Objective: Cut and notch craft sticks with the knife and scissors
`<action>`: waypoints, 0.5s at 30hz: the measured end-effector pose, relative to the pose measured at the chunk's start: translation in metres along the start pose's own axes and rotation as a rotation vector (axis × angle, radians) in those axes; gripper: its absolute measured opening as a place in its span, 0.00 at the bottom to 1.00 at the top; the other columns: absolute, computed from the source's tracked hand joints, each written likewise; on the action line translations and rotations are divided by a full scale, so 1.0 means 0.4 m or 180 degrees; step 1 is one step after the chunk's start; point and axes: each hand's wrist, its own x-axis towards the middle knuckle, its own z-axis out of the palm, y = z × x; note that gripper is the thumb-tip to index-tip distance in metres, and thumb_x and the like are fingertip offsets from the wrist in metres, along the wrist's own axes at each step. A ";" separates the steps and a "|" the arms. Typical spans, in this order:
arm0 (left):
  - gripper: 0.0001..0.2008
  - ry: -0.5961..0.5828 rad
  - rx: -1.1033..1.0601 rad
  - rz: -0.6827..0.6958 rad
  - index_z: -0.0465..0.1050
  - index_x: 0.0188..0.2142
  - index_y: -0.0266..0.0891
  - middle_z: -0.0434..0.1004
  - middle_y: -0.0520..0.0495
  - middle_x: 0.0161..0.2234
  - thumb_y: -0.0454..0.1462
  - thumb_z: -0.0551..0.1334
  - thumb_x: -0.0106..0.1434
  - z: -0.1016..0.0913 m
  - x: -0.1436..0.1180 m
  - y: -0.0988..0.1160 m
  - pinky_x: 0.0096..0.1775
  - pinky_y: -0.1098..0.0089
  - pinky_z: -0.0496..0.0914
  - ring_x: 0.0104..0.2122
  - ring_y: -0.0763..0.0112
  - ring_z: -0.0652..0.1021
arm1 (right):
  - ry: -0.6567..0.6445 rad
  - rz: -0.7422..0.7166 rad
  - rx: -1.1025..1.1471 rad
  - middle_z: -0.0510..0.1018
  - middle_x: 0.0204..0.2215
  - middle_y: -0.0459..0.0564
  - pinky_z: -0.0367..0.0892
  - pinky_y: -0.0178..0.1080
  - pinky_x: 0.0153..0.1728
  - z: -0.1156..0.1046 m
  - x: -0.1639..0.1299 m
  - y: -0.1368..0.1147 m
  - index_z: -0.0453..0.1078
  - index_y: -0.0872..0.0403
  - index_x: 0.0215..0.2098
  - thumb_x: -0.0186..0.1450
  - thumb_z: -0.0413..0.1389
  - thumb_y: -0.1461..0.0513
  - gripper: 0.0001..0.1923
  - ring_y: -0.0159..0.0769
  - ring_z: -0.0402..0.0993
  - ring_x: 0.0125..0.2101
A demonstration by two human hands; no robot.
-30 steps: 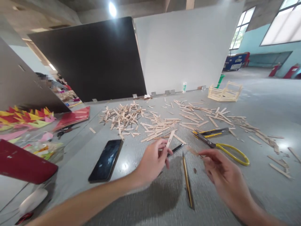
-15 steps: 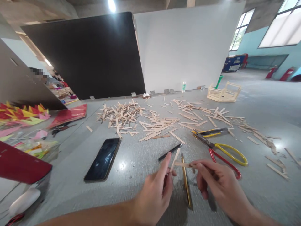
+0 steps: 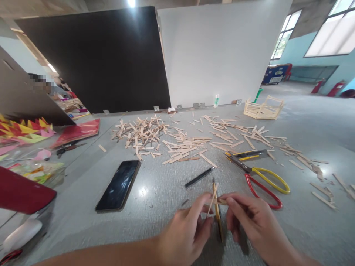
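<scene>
My left hand (image 3: 188, 229) is closed on a thin wooden craft stick (image 3: 213, 198), which now shows nearly edge-on and slants upward. Between the fingertips of my right hand (image 3: 251, 218) is a second craft stick (image 3: 222, 202), lying about level. The two sticks cross in front of me; whether they are joined I cannot tell. Below them on the table lies a gold pencil-like tool (image 3: 217, 218) with a dark tip, partly covered by the sticks. A slim black pen-like tool (image 3: 199, 177) rests just beyond. Right of my right hand are scissors (image 3: 273, 181) with one red and one yellow handle.
Loose craft sticks (image 3: 144, 133) lie piled and scattered across the table. A phone (image 3: 118, 186) is at left, and a yellow-black cutter (image 3: 253, 155) lies behind the scissors. A stick-built frame (image 3: 263, 109) and a glue tube (image 3: 216, 100) stand at the back by a white board (image 3: 219, 51).
My left hand has moved right and slightly down, its raised index finger now bent in. Its stick has turned edge-on and crosses the right hand's stick. The view has shifted a little.
</scene>
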 end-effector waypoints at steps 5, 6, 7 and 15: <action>0.15 -0.0034 -0.0470 -0.0368 0.64 0.59 0.42 0.84 0.46 0.37 0.40 0.58 0.75 -0.012 0.014 0.016 0.27 0.75 0.68 0.24 0.72 0.76 | -0.0088 0.0137 0.0090 0.75 0.19 0.44 0.63 0.29 0.17 -0.002 0.003 0.000 0.78 0.55 0.44 0.73 0.53 0.42 0.27 0.28 0.71 0.15; 0.16 -0.0011 -0.0644 -0.0511 0.64 0.59 0.42 0.84 0.46 0.36 0.42 0.58 0.75 -0.012 0.016 0.015 0.27 0.75 0.68 0.24 0.72 0.76 | -0.0100 0.0162 0.0122 0.75 0.19 0.44 0.63 0.29 0.16 -0.003 0.002 -0.001 0.78 0.55 0.44 0.73 0.53 0.41 0.27 0.28 0.71 0.15; 0.17 0.0004 -0.0844 -0.0669 0.64 0.60 0.42 0.83 0.46 0.36 0.44 0.58 0.75 -0.012 0.018 0.015 0.27 0.75 0.68 0.24 0.73 0.76 | -0.0109 0.0191 0.0148 0.75 0.19 0.44 0.63 0.29 0.16 -0.002 0.001 -0.002 0.78 0.55 0.44 0.73 0.53 0.41 0.28 0.28 0.71 0.15; 0.20 -0.0046 -0.1957 -0.1306 0.72 0.48 0.38 0.77 0.49 0.32 0.53 0.61 0.72 -0.004 0.032 0.026 0.16 0.80 0.65 0.17 0.77 0.74 | -0.0150 0.0283 0.0093 0.77 0.21 0.47 0.65 0.32 0.18 -0.004 0.002 -0.011 0.78 0.56 0.44 0.73 0.51 0.40 0.30 0.31 0.73 0.18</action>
